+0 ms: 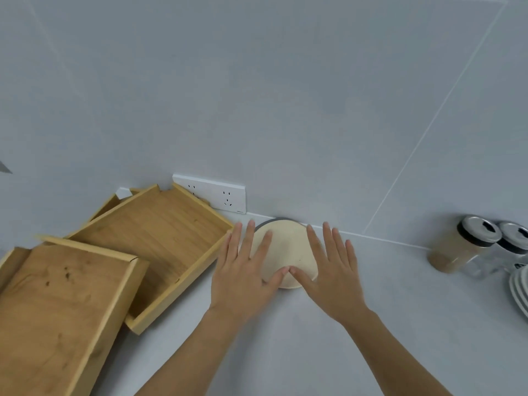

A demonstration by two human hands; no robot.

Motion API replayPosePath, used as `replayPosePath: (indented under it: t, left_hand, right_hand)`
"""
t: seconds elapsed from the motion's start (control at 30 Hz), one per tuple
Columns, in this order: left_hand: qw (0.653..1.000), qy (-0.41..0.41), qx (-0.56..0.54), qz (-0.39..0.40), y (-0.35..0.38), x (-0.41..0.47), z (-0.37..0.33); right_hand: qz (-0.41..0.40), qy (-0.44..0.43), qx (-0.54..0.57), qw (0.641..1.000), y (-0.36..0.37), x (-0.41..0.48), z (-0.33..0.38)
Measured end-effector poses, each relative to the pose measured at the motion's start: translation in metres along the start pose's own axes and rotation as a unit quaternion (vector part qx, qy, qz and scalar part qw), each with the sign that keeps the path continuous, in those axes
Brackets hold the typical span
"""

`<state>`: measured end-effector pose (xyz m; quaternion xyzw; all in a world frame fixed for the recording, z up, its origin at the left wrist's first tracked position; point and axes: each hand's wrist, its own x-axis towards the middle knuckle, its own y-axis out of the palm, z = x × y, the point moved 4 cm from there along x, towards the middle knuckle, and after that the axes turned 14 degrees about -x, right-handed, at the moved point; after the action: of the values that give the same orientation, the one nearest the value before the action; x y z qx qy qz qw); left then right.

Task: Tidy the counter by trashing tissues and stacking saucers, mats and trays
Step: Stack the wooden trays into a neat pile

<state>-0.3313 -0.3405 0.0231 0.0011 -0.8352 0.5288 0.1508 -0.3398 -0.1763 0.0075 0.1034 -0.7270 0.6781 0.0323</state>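
Mat-stacking step was in hand: both hands lay flat and open on a round beige mat (285,252) near the back wall of the white tabletop (400,295). Left hand (245,270) had fingers spread over the mat's left side, right hand (331,270) over its right side, thumb tips nearly touching at the mat's front; neither hand gripped anything. A dark grey edge (268,222) showed under the beige mat at the back, probably a second mat below it, so the pile looked slightly off-centre. Wooden trays (160,241) sat just left, one tray (57,304) overlapping the other crookedly, not yet squared. Stacked white saucers (518,292) sat at far right by two lidded jars (463,244). No tissues visible. Next move probably called for nudging the mats flush, then aligning the trays.
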Motion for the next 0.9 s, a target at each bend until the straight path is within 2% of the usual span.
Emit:
replayPosePath:
  t: [0.13,0.4,0.57,0.73,0.9]
  left_hand:
    - [0.996,0.01,0.025,-0.08,-0.042,-0.028,0.005]
    - [0.972,-0.058,0.099,-0.204,-0.123,-0.102,0.033]
    - [0.961,-0.089,0.13,-0.228,-0.169,-0.136,0.064]
    - [0.953,-0.13,0.084,-0.259,-0.205,-0.155,0.114]
    - [0.956,-0.127,0.053,-0.26,-0.232,-0.164,0.174]
  right_hand:
    - [-0.104,-0.005,0.026,0.994,-0.04,-0.019,0.012]
    - [-0.201,-0.052,0.066,0.976,-0.095,-0.05,0.065]
    - [-0.218,-0.058,0.079,0.971,-0.114,-0.063,0.102]
    - [-0.224,-0.048,0.051,0.972,-0.127,-0.07,0.137]
    - [-0.235,-0.006,0.039,0.971,-0.134,-0.07,0.186]
